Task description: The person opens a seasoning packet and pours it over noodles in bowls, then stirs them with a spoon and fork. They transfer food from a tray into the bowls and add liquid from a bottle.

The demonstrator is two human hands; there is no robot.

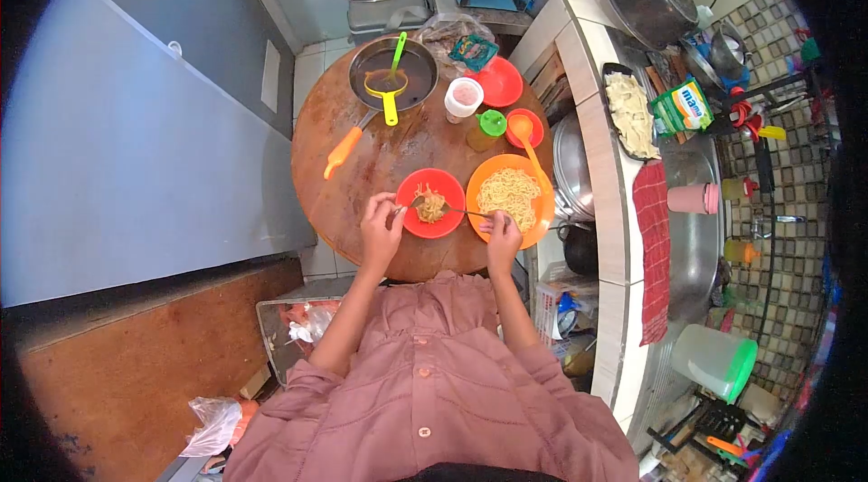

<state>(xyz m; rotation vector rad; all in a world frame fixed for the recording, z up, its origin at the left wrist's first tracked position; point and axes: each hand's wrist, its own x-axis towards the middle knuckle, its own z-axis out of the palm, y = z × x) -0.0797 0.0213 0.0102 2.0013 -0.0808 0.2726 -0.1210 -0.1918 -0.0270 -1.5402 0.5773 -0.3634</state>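
Observation:
Over a red bowl (410, 219) at the table's near edge, my left hand (383, 227) pinches a metal spoon (417, 202), its tip at the food. My right hand (503, 236) grips a thin metal fork (467, 212) that reaches in from the other side. Between the two tips sits a small clump of sauced noodles (431, 207). Small size makes the exact shape of both utensil heads hard to see. Just right of the bowl, partly under my right hand, is an orange plate (546, 211) of pale noodles (509, 198).
On the round wooden table (316, 143) stand a pan (360, 57) with a yellow-green strainer (389, 89), a white tub (463, 99), a green-lidded jar (489, 126), another red bowl (499, 80) and an orange ladle (524, 131). A tiled counter (608, 211) borders the right side.

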